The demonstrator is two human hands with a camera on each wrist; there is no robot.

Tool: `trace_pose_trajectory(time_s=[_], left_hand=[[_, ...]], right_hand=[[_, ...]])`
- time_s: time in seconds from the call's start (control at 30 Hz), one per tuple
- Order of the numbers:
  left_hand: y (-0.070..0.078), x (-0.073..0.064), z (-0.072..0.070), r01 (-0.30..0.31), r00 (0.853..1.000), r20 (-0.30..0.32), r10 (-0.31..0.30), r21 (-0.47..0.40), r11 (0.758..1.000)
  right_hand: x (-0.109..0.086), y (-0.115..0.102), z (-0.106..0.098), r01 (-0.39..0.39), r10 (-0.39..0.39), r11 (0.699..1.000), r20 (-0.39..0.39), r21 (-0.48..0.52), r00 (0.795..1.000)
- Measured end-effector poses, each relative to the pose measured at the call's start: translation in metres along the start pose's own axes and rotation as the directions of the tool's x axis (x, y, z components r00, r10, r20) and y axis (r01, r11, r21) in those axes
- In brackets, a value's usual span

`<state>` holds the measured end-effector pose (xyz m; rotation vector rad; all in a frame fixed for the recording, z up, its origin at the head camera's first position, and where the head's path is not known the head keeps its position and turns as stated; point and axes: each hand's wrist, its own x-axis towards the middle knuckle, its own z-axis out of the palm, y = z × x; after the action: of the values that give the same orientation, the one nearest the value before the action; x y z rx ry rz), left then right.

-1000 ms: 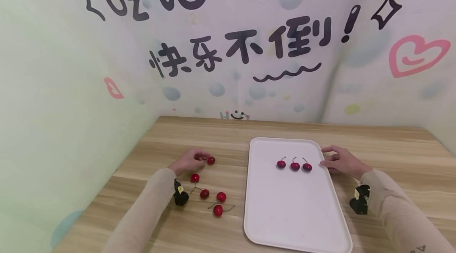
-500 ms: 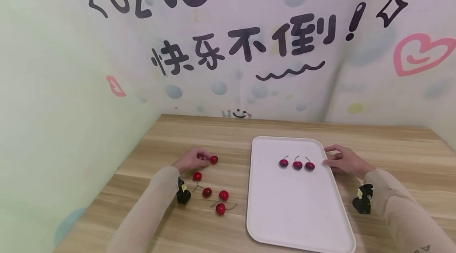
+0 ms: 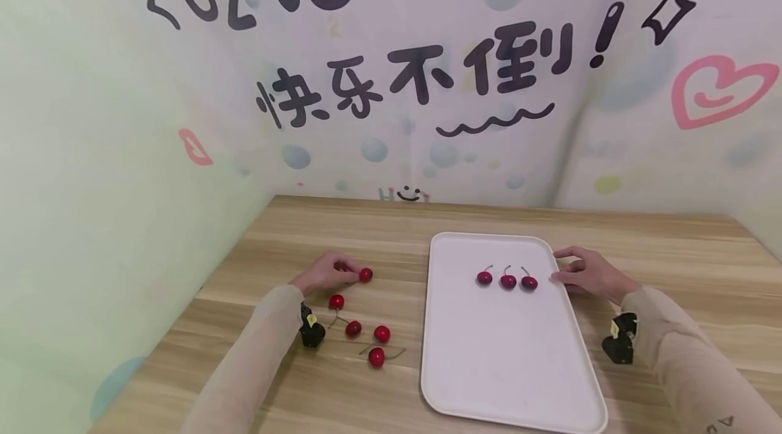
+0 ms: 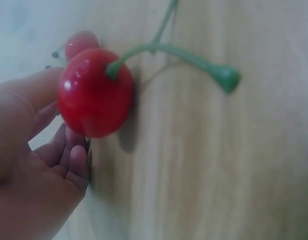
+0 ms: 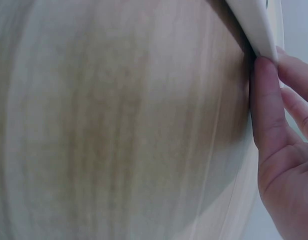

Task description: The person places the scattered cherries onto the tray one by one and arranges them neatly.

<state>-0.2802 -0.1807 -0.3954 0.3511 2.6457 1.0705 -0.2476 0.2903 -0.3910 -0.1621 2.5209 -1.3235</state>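
On the table's left side my left hand [image 3: 330,272] pinches a red cherry [image 3: 365,274] at its fingertips, low over the wood. In the left wrist view a nearer cherry [image 4: 95,93] with a green stem covers part of the fingers and of the farther cherry [image 4: 82,44], so the exact contact is hidden. My right hand [image 3: 595,274] grips the right rim of a white rectangular tray [image 3: 513,359]. Seen from the right wrist, the thumb [image 5: 268,100] lies against the outer side of the tray's rim [image 5: 256,30], with fingers on the other side.
Three cherries [image 3: 508,281] stand in a row on the tray's far part, stems pointing away. Several loose cherries [image 3: 353,329] lie on the wooden table [image 3: 342,223] beside the left forearm. A printed cloth [image 3: 391,149] hangs behind the table.
The left fingertips have come together at the far left cherry, which has shifted very slightly. The right hand stays on the tray rim, and the tray cherries have not moved.
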Motion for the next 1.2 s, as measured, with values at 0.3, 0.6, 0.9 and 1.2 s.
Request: trace_pose_trajectory(time_s=[0.3, 0.6, 0.9, 1.2], left_hand=[[-0.002, 0.000, -0.003, 0.047, 0.998, -0.040, -0.049, -0.039, 0.998], [0.005, -0.002, -0.004, 0.037, 0.992, -0.119, -0.051, -0.121, 0.992], [0.009, -0.004, -0.003, 0.032, 0.987, -0.154, -0.055, -0.148, 0.988], [0.012, -0.007, -0.006, -0.039, 0.991, -0.128, 0.025, -0.110, 0.993]], right_hand=[[0.001, 0.003, 0.000, -0.005, 0.005, 1.000, -0.003, -0.008, 1.000], [0.002, 0.004, -0.001, 0.002, -0.002, 1.000, -0.005, 0.007, 1.000], [0.003, 0.004, -0.001, -0.015, 0.015, 1.000, -0.006, -0.004, 1.000], [0.003, 0.005, -0.001, -0.018, 0.018, 1.000, -0.010, -0.020, 1.000]])
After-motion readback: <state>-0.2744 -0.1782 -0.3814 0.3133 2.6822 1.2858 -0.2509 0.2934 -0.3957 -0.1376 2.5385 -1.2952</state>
